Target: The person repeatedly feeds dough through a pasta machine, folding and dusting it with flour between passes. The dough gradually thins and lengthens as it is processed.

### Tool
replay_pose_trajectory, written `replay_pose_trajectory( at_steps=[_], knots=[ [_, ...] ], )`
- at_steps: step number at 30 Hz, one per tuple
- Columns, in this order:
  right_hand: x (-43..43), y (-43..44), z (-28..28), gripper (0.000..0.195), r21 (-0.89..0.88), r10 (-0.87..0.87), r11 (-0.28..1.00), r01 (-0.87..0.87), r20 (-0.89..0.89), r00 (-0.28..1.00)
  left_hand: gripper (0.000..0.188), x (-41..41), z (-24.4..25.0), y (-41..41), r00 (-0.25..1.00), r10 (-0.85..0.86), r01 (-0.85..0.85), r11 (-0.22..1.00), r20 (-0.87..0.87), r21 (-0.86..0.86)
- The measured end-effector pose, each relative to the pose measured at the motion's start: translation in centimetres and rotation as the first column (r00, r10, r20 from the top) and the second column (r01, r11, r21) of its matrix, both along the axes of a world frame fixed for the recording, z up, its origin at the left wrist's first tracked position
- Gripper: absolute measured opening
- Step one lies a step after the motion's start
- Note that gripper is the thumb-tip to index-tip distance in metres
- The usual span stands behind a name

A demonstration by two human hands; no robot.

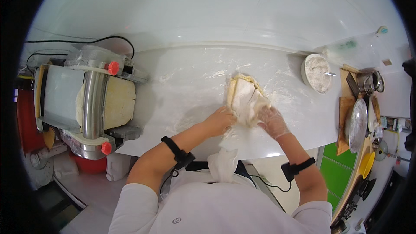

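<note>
A floured, folded piece of pale dough [243,92] lies on the white worktop in front of me, its yellowish layered edges showing at the back and left. My left hand [220,122] is bare, its fingers curled around the near left edge of the dough. On the right, my right hand [274,124] wears a clear plastic glove and grips the near right part, blurred by motion. Some fingertips are hidden by the dough. A whitish cloth [224,164] hangs over the near table edge, against my body.
To the left stands a dough sheeter [94,104] with a steel roller, red knobs and a dough sheet [119,104] under it. A bowl of flour [317,73] with a spoon sits back right. Beyond are wooden boards [345,126] and a foil-covered basin [357,125]. Flour dusts the worktop [182,81].
</note>
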State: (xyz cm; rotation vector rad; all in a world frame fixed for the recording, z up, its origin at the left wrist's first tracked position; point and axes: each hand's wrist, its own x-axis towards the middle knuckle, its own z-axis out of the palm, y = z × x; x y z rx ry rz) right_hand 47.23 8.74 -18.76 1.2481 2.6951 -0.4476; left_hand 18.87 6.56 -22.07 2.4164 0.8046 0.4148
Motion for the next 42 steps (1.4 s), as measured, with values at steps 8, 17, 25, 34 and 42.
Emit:
replay_pose_trajectory(
  at_steps=[8, 17, 25, 34, 42],
  knots=[
    [-0.5, 1.6, 4.4, 0.035, -0.191, -0.446, 0.888, 0.419, -0.135, 0.885, 0.028, 2.3, 1.9, 5.4, 0.942, 0.286, -0.325, 0.905, -0.173, -0.273],
    [-4.7, -1.1, -5.1, 0.022, -0.059, -0.151, 0.987, 0.148, -0.056, 0.987, 0.063, 5.5, -2.7, 2.6, 0.965, 0.000, -0.065, 0.969, -0.263, -0.237],
    [-5.4, 1.7, -7.0, 0.030, -0.221, -0.260, 0.930, 0.294, 0.170, 0.951, 0.066, 6.3, -2.8, 5.7, 0.963, -0.012, -0.067, 0.956, -0.268, -0.285],
    [-2.9, 3.2, 1.8, 0.066, 0.140, -0.521, 0.836, 0.530, -0.101, 0.848, 0.079, 4.4, -1.9, 9.8, 0.802, 0.533, -0.591, 0.773, -0.269, -0.232],
    [1.2, 4.4, -3.6, 0.050, -0.556, -0.776, 0.612, 0.563, -0.285, 0.563, 0.085, 9.0, -5.4, 11.2, 0.704, 0.692, -0.668, 0.570, -0.159, -0.478]
  ],
)
